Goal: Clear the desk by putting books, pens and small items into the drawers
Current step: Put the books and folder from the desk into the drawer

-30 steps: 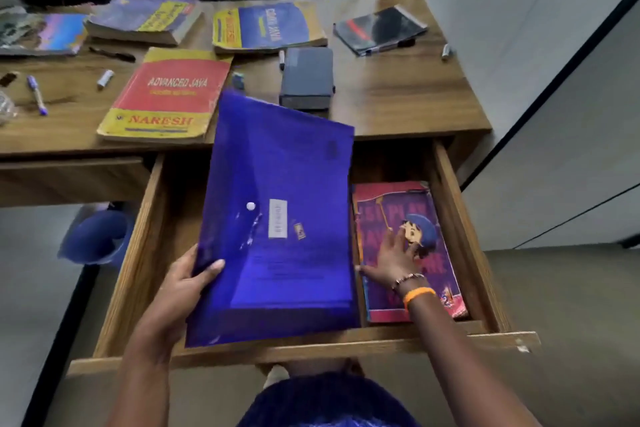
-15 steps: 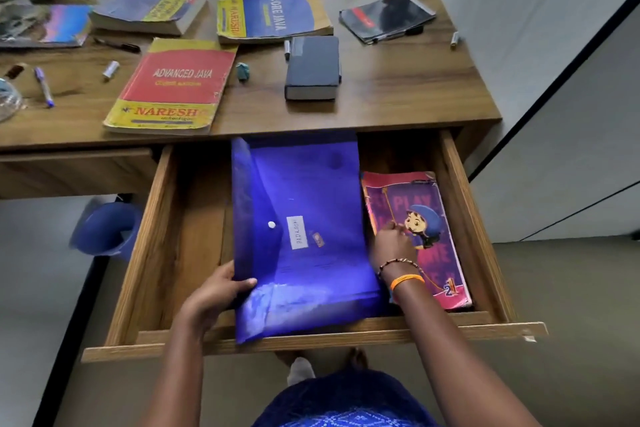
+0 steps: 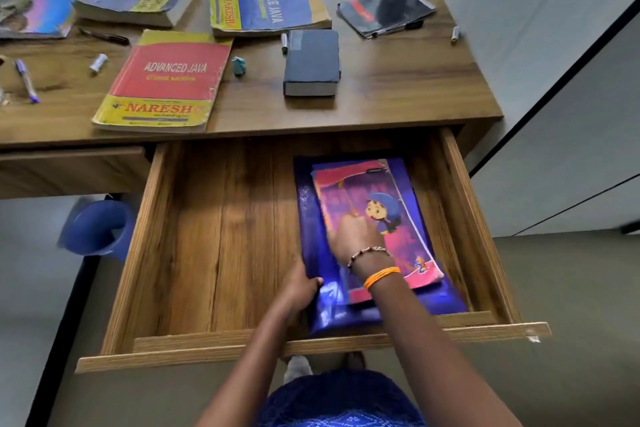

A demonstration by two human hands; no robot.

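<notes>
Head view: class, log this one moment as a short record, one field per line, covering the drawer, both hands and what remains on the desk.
drawer: open, its left part bare wood
blue folder: lies flat at the drawer's right side
cartoon book: on top of the blue folder
left hand: grips the folder's near left edge
right hand: rests on the cartoon book
desk: holds the Advanced Java book, Core Java book, dark thick book and pens

blue folder (image 3: 446, 298), pink cartoon book (image 3: 408, 253), wood-grain drawer (image 3: 214, 239)
</notes>
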